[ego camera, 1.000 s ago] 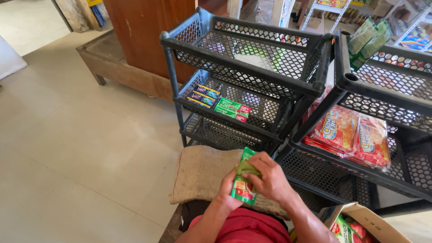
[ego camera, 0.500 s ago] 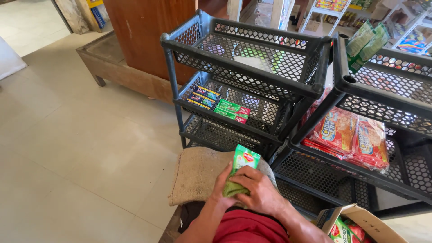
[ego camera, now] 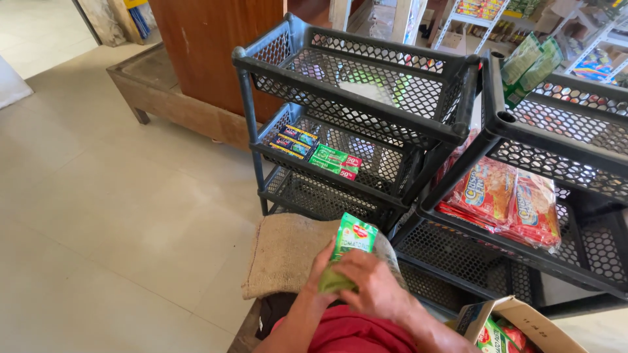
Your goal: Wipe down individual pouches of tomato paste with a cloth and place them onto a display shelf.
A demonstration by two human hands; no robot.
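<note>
Racks fill the upper right of the view: a black mesh rack with three tiers at 12 o'clock from the hands, and a second rack at 2 o'clock carrying red snack bags. The middle tier of the nearer rack holds small flat boxes in a row. A burlap sack lies draped just at 11 o'clock of the hands, and an open carton with more packs sits at 4 o'clock.

Both hands hold one green pouch upright over the sack's edge. The left hand cups its lower left side, fingers wrapped around it; the right hand covers the lower front, fingers closed on it.

To handle the pouch well, it seems wise to keep the grip low and light so the soft pack does not crease, keep the printed face outward, and free one hand only once the other has a firm hold.
</note>
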